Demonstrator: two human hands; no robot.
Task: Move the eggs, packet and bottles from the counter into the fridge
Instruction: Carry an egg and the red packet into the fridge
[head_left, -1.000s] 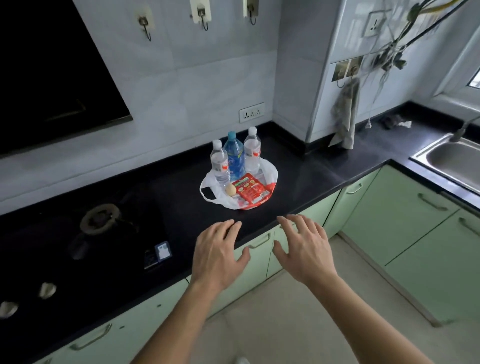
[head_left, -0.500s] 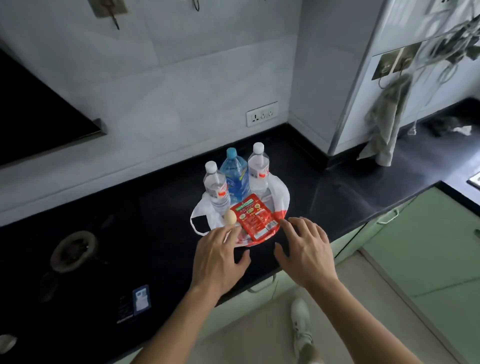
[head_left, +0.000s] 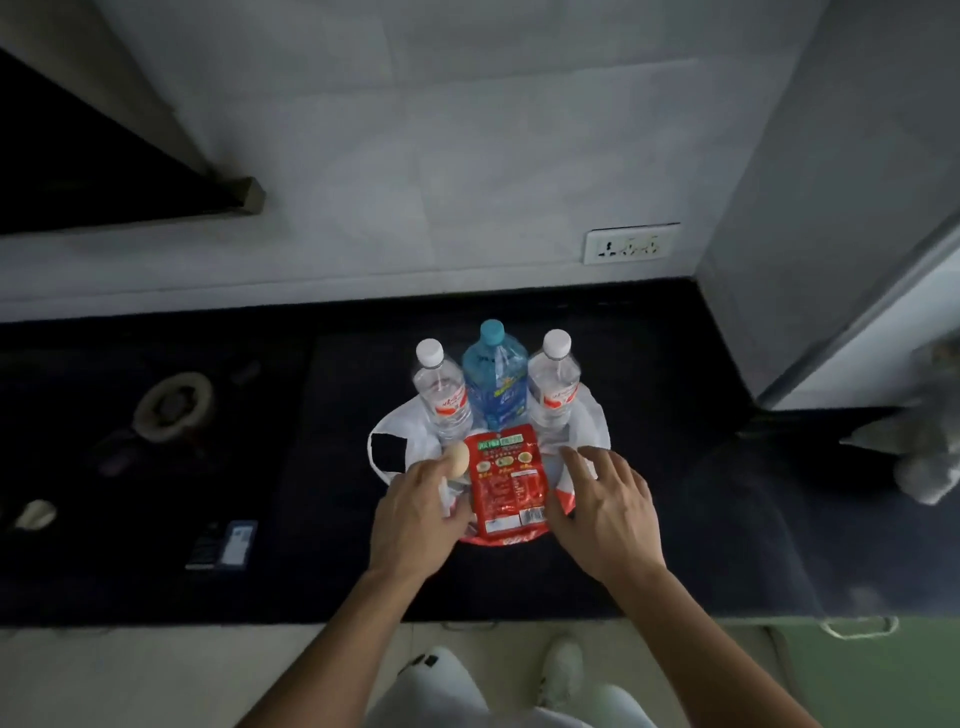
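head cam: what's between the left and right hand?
The red packet lies flat on the white bag, between the left hand and the right hand. The head view shows it.

White wall socket (head_left: 631, 244), stove burner (head_left: 174, 402), grey cloth (head_left: 924, 452)

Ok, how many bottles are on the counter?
3, upright in a row behind the red packet: left clear bottle, middle blue bottle, right clear bottle. None seem hidden.
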